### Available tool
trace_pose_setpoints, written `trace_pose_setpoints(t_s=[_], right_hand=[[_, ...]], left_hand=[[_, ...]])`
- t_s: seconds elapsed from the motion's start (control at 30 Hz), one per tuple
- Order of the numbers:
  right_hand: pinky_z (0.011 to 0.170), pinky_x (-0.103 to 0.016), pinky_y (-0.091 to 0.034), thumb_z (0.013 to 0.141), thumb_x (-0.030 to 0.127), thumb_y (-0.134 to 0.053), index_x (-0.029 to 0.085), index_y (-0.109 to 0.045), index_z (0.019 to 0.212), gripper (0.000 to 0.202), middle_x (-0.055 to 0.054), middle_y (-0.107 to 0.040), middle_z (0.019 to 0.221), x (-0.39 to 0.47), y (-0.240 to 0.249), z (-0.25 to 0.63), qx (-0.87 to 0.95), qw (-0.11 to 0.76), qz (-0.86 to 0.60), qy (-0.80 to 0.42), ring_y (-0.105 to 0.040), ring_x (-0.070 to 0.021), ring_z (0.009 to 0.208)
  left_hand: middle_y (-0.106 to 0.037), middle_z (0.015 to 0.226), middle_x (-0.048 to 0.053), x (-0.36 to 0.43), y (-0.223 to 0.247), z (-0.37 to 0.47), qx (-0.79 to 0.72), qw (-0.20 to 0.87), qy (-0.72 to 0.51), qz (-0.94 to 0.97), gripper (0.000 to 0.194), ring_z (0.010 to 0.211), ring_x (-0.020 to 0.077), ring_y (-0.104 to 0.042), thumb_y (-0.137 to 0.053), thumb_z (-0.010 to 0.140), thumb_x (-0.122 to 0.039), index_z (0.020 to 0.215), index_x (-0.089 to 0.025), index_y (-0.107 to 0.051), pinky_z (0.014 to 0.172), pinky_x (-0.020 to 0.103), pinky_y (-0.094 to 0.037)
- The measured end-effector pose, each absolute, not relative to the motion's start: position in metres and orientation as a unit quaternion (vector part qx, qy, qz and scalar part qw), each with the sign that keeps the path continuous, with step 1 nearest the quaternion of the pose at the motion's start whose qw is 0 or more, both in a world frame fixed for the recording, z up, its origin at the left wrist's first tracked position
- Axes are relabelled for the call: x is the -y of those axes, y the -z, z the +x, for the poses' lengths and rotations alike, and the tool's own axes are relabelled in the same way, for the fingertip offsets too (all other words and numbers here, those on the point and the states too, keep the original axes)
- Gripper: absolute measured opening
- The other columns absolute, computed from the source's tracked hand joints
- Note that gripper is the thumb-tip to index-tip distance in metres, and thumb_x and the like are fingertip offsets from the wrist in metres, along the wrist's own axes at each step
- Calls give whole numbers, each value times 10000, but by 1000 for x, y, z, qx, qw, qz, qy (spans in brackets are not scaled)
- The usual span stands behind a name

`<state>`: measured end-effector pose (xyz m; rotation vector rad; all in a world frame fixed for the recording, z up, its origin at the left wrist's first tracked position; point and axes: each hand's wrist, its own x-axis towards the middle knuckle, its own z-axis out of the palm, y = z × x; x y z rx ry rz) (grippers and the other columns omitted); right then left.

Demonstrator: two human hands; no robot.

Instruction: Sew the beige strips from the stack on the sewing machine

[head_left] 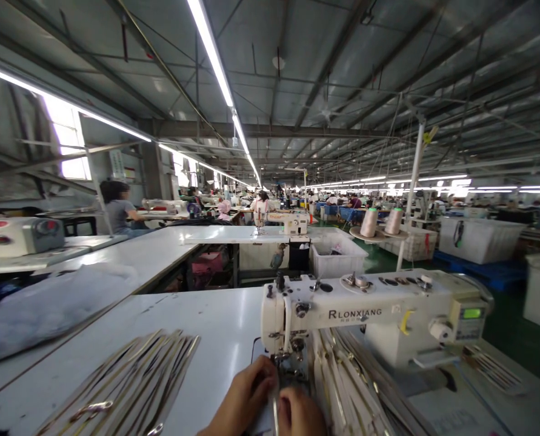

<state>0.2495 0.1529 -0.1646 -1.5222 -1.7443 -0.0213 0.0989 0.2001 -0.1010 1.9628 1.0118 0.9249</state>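
Note:
A white sewing machine [360,309] stands on the pale table, its needle area at the left end. Just in front of the needle, my left hand [251,390] has its fingers pinched together at a narrow strip [276,409]. My right hand [299,412] is curled against the right side of that strip, nearer to me. A pile of long beige strips with metallic edges [133,381] lies to the left of my hands. More such strips [342,381] lie to the right, partly under the machine arm.
A full white bag [60,309] lies at the left. Two thread cones [368,223] stand on a holder behind the machine. White bins [337,257] and another sewing machine [294,221] are farther back. A person in grey [117,209] sits at the left.

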Motion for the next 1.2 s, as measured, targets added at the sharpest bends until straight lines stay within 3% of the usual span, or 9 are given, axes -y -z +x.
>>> trace_pose_setpoints(t_s=[0.1,0.2,0.33,0.47,0.63,1.07,1.2], right_hand=[[717,-217,-477,787,53,-523,202,-682,924,257,-36,-730,843,-154,155,249,667,398,-628,-48,-694,-179,793],[685,-191,-457,772,34,-541,215,-684,805,233,-5,-721,777,-154,143,251,675,377,-628,-85,-687,-154,742],[655,-196,-440,789,30,-521,213,-662,793,231,-5,-694,778,-152,139,251,701,335,-630,-16,-674,-156,731],[664,-210,-441,859,59,-455,217,-663,865,262,-18,-694,819,-149,144,247,699,338,-630,1,-677,-162,759],[686,-225,-451,890,96,-423,228,-675,933,288,-32,-706,831,-148,145,245,699,342,-629,-7,-684,-177,784],[692,-227,-467,862,52,-411,213,-686,911,322,-47,-709,844,-144,144,245,697,329,-636,13,-682,-179,772],[710,-226,-466,863,50,-412,193,-694,957,330,-63,-710,857,-144,143,245,696,332,-637,3,-682,-179,778]], left_hand=[[-572,730,22,-200,106,100,-376,421,-385,730,293,677,164,-528,-525,902,-455,817,-176,-553,632,256,-430],[-558,706,11,-203,110,98,-386,454,-391,701,295,634,151,-518,-556,881,-457,843,-164,-562,592,242,-415],[-624,812,37,-202,107,93,-378,363,-354,775,158,734,166,-568,-510,906,-285,879,-171,-617,676,247,-442],[-632,886,41,-200,104,91,-372,276,-316,828,191,810,171,-596,-466,908,-165,893,-193,-655,738,248,-457],[-594,1072,70,-199,102,94,-397,189,-287,851,218,928,198,-603,-491,922,-181,900,-220,-705,827,292,-475],[-654,946,54,-186,86,98,-349,139,-230,898,230,907,206,-617,-487,953,-195,1073,-253,-674,788,275,-498],[-653,939,52,-185,84,98,-332,131,-232,905,231,899,200,-617,-477,966,-216,1039,-261,-692,788,272,-494]])
